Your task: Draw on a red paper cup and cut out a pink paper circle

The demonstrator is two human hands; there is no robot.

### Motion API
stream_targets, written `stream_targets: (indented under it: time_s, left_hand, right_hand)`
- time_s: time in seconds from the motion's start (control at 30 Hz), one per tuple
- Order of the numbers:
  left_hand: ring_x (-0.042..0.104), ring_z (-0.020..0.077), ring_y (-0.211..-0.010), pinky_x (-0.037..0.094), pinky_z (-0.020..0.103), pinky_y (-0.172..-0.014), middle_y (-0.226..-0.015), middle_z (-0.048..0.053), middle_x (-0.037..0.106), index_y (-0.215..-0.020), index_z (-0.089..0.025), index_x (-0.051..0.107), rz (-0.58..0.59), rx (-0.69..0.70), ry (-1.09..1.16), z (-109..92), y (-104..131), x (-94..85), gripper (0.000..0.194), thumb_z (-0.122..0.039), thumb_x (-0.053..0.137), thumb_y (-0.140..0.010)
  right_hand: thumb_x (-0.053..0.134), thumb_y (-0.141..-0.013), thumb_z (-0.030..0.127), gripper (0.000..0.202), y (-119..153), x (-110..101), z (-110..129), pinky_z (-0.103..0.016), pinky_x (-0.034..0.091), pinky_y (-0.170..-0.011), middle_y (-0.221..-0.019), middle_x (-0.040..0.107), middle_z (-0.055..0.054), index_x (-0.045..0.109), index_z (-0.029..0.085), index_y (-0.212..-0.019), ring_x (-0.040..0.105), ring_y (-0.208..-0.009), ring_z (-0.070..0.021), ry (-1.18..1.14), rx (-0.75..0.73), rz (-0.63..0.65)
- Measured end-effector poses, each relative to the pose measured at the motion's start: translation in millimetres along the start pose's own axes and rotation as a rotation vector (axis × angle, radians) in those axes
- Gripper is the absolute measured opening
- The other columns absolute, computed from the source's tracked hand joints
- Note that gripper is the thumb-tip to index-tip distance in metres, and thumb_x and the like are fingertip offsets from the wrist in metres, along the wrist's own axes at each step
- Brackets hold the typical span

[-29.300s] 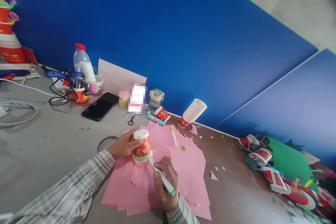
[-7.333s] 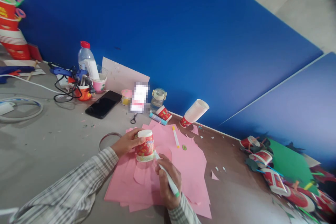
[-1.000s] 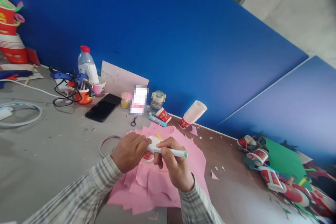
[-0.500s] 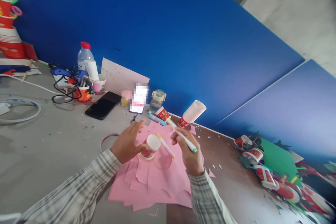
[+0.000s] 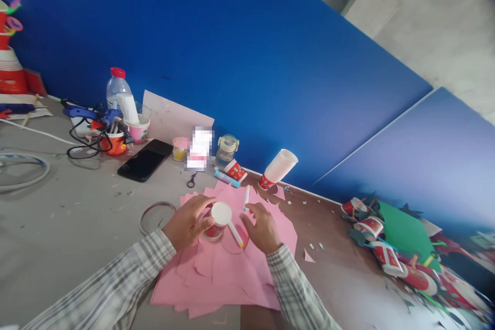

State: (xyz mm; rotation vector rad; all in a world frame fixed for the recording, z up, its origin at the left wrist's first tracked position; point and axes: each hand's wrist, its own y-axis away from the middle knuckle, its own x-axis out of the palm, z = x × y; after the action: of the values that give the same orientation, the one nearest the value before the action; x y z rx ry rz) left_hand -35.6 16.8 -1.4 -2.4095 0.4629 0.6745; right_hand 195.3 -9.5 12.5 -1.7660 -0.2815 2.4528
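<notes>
A red and white paper cup (image 5: 221, 214) stands on stacked pink paper sheets (image 5: 235, 281). Around the cup's left side curve the fingers of my left hand (image 5: 189, 223), with thumb and fingertips at its wall. To the right, my right hand (image 5: 262, 227) hovers over the paper with its fingers apart and nothing in them. One white marker with a green tip (image 5: 247, 197) lies just beyond its fingertips. Between the cup and my right hand rests a marker with a yellow end (image 5: 235, 234).
Behind the paper are a tipped red cup (image 5: 235, 170), a glue stick (image 5: 227, 179), a lidded jar (image 5: 226, 151), scissors (image 5: 192, 180) and leaning stacked cups (image 5: 278, 167). A black phone (image 5: 145, 160) lies at left. Decorated cups (image 5: 386, 258) crowd the right.
My right hand has let go of the green-tipped marker, which now lies on the paper. The yellow-ended marker sits closer against the cup. The whole view has shifted slightly.
</notes>
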Motion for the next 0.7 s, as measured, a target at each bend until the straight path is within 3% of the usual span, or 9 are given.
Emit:
stream_targets:
  time_s: [0.13, 0.23, 0.33, 0.43, 0.57, 0.7]
  left_hand:
    - [0.048, 0.0234, -0.102, 0.038, 0.039, -0.091, -0.11, 0.006, 0.055, -0.115, -0.025, 0.041, 0.01, 0.0, 0.0, -0.5, 0.5, 0.9, 0.062, -0.067, 0.027, -0.071]
    - [0.046, 0.0251, -0.104, 0.038, 0.041, -0.091, -0.115, 0.007, 0.052, -0.119, -0.025, 0.038, -0.009, -0.025, -0.005, -0.4, 1.7, 0.6, 0.066, -0.068, 0.031, -0.069]
    - [0.043, 0.0281, -0.109, 0.039, 0.043, -0.091, -0.122, 0.009, 0.047, -0.124, -0.025, 0.031, 0.016, -0.023, -0.017, -1.3, 3.2, 1.8, 0.077, -0.068, 0.046, -0.062]
    - [0.041, 0.0289, -0.112, 0.037, 0.045, -0.094, -0.125, 0.008, 0.046, -0.127, -0.027, 0.026, 0.089, 0.003, -0.048, -1.6, 3.8, 5.4, 0.087, -0.058, 0.065, -0.055]
    - [0.047, 0.0259, -0.107, 0.042, 0.042, -0.09, -0.118, 0.005, 0.053, -0.126, -0.03, 0.025, 0.082, -0.067, -0.05, 3.0, 2.9, 9.7, 0.082, -0.045, 0.069, -0.059]
    - [0.042, 0.0261, -0.113, 0.039, 0.044, -0.094, -0.126, 0.008, 0.045, -0.128, -0.028, 0.021, -0.017, -0.072, -0.046, 9.4, 0.6, 8.6, 0.079, -0.043, 0.064, -0.064]
  right_hand:
    - [0.064, -0.067, 0.042, 0.035, 14.9, 12.4, 12.9, -0.036, 0.039, -0.066, -0.083, 0.063, -0.008, 0.064, 0.02, -0.094, 0.059, -0.075, -0.0276, 0.034, -0.022, 0.046]
    - [0.056, -0.073, 0.045, 0.034, 21.1, 17.8, 18.7, -0.032, 0.034, -0.063, -0.084, 0.062, -0.008, 0.062, 0.02, -0.095, 0.057, -0.074, -0.0259, 0.067, -0.109, 0.041]
    - [0.05, -0.076, 0.047, 0.036, 27.1, 16.9, 25.6, -0.031, 0.03, -0.061, -0.081, 0.061, -0.007, 0.06, 0.02, -0.097, 0.054, -0.071, -0.0243, 0.102, -0.226, 0.038]
    - [0.053, -0.072, 0.048, 0.033, 32.2, 16.7, 33.9, -0.033, 0.027, -0.062, -0.077, 0.061, -0.005, 0.06, 0.02, -0.089, 0.05, -0.073, -0.0255, 0.168, -0.295, 0.039]
    - [0.059, -0.068, 0.029, 0.014, 31.4, 22.9, 36.5, -0.035, 0.027, -0.064, -0.072, 0.061, -0.004, 0.059, 0.021, -0.08, 0.048, -0.074, -0.0262, 0.165, -0.275, 0.012]
    - [0.053, -0.066, 0.013, 0.03, 22.2, 24.7, 27.8, -0.04, 0.032, -0.069, -0.072, 0.061, -0.005, 0.058, 0.019, -0.095, 0.049, -0.077, -0.0274, 0.079, -0.162, -0.109]
